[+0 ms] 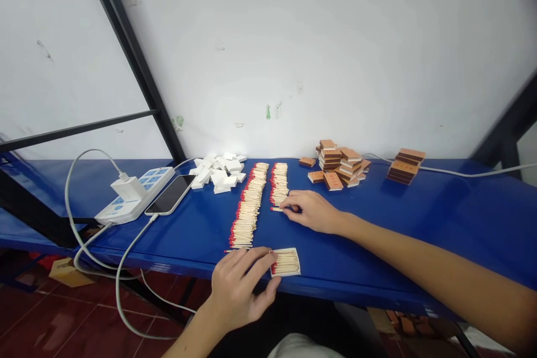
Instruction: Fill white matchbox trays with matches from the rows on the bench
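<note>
One tray (293, 274), bench's (348, 251) front edge | left hand (241, 285) gripping it | right hand (312, 211) pinching matches (276, 209) | likely gathering step — next calls for a gentle lift

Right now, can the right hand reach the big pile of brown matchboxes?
Probably yes: the right hand is at the near end of the shorter match row, and nothing seems to block its way to the big pile of brown matchboxes farther back.
</note>
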Motion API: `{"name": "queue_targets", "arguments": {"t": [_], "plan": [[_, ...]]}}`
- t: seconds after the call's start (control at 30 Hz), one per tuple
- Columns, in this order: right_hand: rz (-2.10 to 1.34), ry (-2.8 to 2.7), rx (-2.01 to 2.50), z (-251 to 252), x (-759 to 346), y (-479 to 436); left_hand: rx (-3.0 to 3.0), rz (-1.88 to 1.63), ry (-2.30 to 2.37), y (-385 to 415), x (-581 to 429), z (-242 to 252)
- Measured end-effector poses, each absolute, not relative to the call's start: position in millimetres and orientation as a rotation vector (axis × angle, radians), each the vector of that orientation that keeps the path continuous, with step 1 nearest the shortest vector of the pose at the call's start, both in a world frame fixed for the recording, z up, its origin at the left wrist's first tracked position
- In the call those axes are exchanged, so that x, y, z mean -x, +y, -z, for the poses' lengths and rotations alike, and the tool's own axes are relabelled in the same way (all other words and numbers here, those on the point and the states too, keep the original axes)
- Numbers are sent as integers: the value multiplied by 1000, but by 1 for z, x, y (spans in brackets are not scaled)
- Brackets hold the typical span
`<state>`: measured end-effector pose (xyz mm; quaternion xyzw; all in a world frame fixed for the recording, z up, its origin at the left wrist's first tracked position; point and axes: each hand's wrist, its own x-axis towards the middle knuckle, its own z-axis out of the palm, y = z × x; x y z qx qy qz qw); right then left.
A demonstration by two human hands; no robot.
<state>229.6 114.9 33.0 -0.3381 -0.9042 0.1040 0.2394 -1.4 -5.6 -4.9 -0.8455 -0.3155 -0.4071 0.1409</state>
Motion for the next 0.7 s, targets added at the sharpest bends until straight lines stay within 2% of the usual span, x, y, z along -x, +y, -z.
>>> {"name": "queue_targets", "arguments": {"t": [0.7], "plan": [[-281, -2450, 926, -29, -229, 118, 2436, 1185, -900, -5, 2, 7]]}}
